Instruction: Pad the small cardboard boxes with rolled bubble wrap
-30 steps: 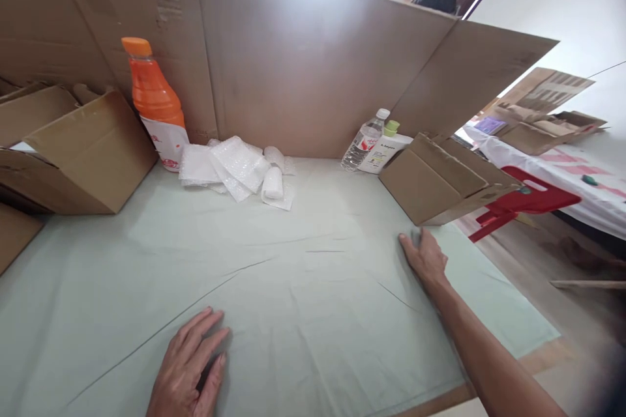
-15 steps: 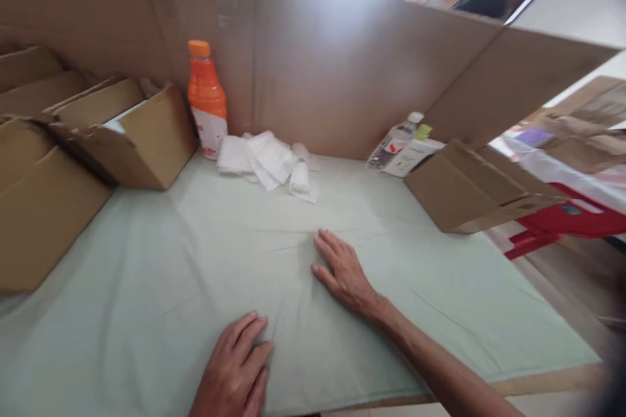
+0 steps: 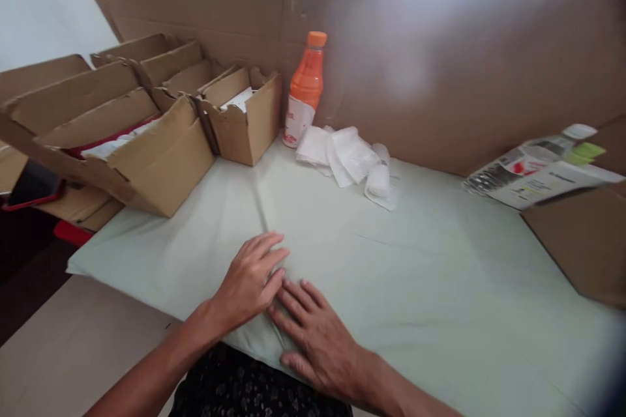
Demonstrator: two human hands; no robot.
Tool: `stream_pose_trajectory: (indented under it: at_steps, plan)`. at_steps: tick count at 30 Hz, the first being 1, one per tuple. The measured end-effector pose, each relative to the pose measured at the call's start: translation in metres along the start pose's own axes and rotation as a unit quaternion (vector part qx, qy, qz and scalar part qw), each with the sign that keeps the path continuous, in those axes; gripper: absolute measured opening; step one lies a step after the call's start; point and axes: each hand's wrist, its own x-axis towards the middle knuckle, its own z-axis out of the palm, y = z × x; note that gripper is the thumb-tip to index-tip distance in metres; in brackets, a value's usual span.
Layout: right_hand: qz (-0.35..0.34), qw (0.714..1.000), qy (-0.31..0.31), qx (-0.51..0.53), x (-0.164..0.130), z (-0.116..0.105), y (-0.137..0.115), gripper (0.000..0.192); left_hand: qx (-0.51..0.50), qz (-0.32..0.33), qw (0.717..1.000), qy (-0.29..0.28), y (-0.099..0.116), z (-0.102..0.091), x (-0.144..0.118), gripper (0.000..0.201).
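Note:
My left hand rests on the pale green cloth, fingers stretched and a little apart. Just to its right, my right hand lies flat near the cloth's front edge, with its fingers spread and their tips close to my left thumb. Neither hand holds anything. Beyond them sit folded white gauze-like pieces and a small white roll. An orange bottle with a white lower label stands behind these, at the cardboard wall.
Open cardboard boxes with white items inside line the left side. A clear bottle leans by a white printed packet at right, beside another cardboard box. A tall cardboard wall closes off the back.
My view has swung to the left, bringing more of the boxes into sight. My hands have come together near the front edge; earlier the right one lay farther forward, apart from the left.

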Motion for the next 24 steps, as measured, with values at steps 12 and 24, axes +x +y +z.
stream_pose_trajectory:
  at_steps: [12, 24]
  plan:
    - [0.096, 0.992, 0.065, -0.058, 0.06, 0.005, 0.032, 0.062, 0.238, -0.07, 0.968, -0.042, -0.061, -0.009, -0.077, 0.06]
    - [-0.125, 0.991, -0.005, 0.034, 0.079, 0.04, -0.011, 0.053, 0.145, -0.1, 0.972, 0.158, -0.062, -0.069, -0.109, 0.028]
